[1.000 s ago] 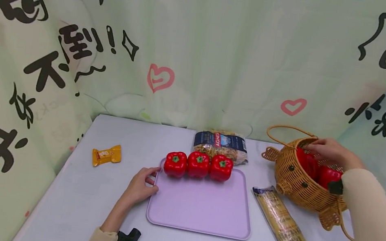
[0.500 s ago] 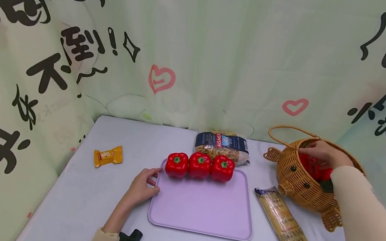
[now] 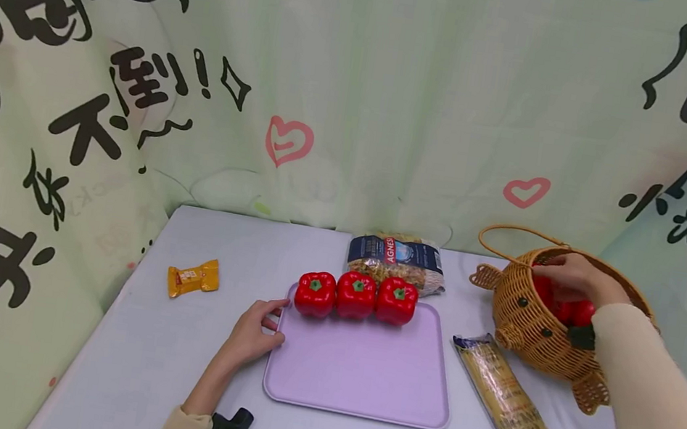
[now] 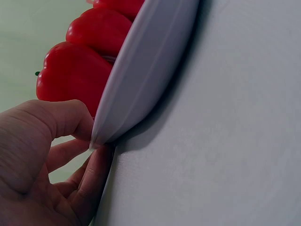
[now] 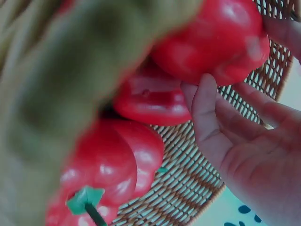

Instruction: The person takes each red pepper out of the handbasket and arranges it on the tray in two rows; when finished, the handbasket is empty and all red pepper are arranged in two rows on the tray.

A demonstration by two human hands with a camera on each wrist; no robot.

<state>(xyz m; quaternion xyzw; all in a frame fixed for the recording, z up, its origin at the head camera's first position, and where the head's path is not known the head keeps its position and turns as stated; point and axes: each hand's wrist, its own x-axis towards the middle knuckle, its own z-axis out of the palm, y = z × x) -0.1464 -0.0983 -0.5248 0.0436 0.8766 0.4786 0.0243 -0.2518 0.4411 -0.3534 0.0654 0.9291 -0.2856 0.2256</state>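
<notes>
My left hand (image 3: pixel 252 333) pinches the left rim of the lilac tray (image 3: pixel 360 374). In the left wrist view its thumb lies over the rim (image 4: pixel 129 89) with fingers below. Three red bell peppers (image 3: pixel 355 295) stand in a row along the tray's far edge. My right hand (image 3: pixel 582 276) reaches into the wicker basket (image 3: pixel 516 323) at the right. In the right wrist view its fingers are curled round a red bell pepper (image 5: pixel 211 40). More red peppers (image 5: pixel 108 160) lie under it in the basket, partly hidden by a blurred basket handle (image 5: pixel 84 70).
A long pack of spaghetti (image 3: pixel 518 422) lies slanted between tray and basket. Behind the peppers sits a bag of pasta (image 3: pixel 396 260). On the left of the white table (image 3: pixel 119 359) is an orange-wrapped snack (image 3: pixel 193 278). A printed curtain (image 3: pixel 359 99) hangs behind.
My right hand has moved slightly left and down inside the basket, onto a pepper there. The left hand keeps its hold on the tray rim. The head view has shifted slightly.
</notes>
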